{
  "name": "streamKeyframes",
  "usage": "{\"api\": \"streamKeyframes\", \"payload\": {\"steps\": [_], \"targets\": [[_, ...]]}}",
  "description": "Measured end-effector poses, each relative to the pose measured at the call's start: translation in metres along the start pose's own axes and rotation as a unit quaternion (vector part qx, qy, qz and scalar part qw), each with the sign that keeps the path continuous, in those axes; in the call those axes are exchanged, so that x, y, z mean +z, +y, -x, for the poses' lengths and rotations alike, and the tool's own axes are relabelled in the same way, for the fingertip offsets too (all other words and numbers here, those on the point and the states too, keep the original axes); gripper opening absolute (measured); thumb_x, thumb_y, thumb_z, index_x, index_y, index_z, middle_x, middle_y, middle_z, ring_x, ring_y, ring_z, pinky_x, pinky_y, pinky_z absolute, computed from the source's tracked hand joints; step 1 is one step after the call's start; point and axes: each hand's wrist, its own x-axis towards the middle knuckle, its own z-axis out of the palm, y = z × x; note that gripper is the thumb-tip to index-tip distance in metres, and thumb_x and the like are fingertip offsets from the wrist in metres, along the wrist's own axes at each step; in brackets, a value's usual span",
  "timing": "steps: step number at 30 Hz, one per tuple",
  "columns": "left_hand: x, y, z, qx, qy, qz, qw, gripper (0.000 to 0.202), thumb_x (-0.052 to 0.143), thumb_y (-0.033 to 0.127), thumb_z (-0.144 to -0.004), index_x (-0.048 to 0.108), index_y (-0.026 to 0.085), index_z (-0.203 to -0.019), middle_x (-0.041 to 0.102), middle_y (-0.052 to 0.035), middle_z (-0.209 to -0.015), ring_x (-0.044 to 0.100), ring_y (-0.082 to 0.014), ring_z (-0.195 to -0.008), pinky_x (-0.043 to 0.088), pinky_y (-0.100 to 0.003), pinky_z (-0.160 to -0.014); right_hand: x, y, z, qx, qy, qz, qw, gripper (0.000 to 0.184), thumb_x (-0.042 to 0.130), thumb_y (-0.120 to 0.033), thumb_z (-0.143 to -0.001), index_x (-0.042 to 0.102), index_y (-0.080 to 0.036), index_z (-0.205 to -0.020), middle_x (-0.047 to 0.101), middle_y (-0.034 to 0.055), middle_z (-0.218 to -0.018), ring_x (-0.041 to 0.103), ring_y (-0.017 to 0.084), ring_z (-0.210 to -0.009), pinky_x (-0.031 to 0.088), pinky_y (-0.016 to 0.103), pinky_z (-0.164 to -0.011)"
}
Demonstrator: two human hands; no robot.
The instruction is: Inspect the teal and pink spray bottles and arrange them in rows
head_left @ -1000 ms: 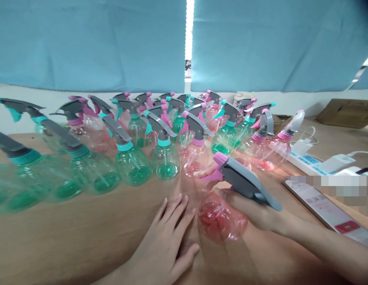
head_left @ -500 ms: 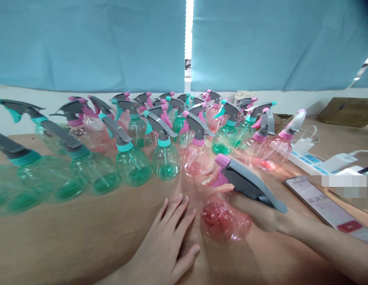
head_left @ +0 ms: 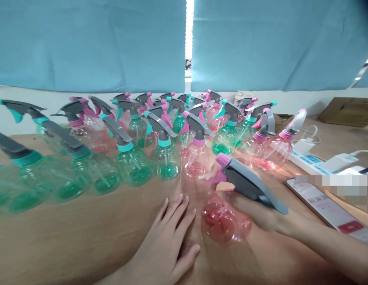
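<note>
My right hand [head_left: 258, 209] is wrapped round the neck of a clear pink spray bottle [head_left: 221, 221] with a grey head and pink nozzle. Its fingers reach forward to the pink trigger, and the bottle tilts slightly. Part of the grip is hidden behind the grey head. Flat on the wooden table lies my left hand [head_left: 168, 237], fingers stretched out and holding nothing, just left of that bottle. Beyond the hands stand a pink spray bottle [head_left: 196, 160] and a green spray bottle [head_left: 166, 162] with a turquoise collar.
Several more green and pink bottles crowd the table [head_left: 82, 237] behind and to the left. On the right lie a phone [head_left: 326, 206] with a timer and a white power strip [head_left: 308, 160] with plugs. A cardboard piece [head_left: 347, 111] rests at the back right, below blue curtains [head_left: 91, 43].
The fingers of my right hand have drawn the pink trigger back a little towards the bottle's neck. My left hand has stayed in place.
</note>
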Motion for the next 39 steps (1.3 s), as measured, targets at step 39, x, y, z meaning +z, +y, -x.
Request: {"api": "streamKeyframes", "payload": {"steps": [39], "targets": [[-0.0008,0.0002,0.0004,0.001,0.021,0.017,1.000,0.053,0.052,0.040,-0.094,0.044,0.016,-0.141,0.037,-0.0127,-0.151,0.033,-0.0307,-0.140,0.029,-0.054,-0.113,0.0078,-0.0001,-0.0018,0.039,0.000,-0.096,0.995,0.029,0.050,-0.023,-0.087,0.059,-0.031,-0.114,0.066,0.0001,-0.078,0.066,0.023,-0.088,0.055,0.036,-0.078]]}}
